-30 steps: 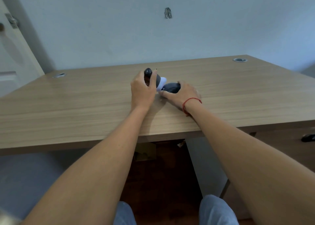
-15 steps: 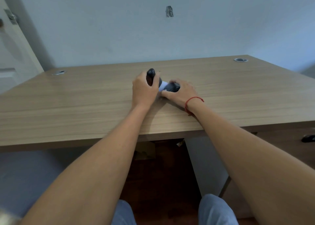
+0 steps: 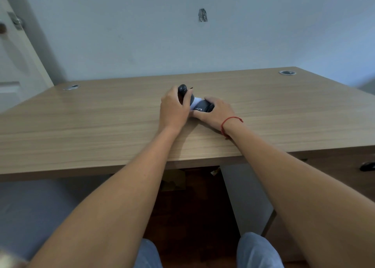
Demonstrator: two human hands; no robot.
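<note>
The dark grey rolled fabric bundle (image 3: 205, 108) has a white band and white lettering. The light tan wooden bench (image 3: 101, 117) shows streaky grain. The thin wrist string (image 3: 230, 119) is red.

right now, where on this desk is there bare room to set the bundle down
Bare desk runs from the left hand out to the left grommet, and from the right hand to the right grommet. The strip behind the hands is free too. Crowded only mid-desk, where both hands grip the dark and white bundle.
</note>
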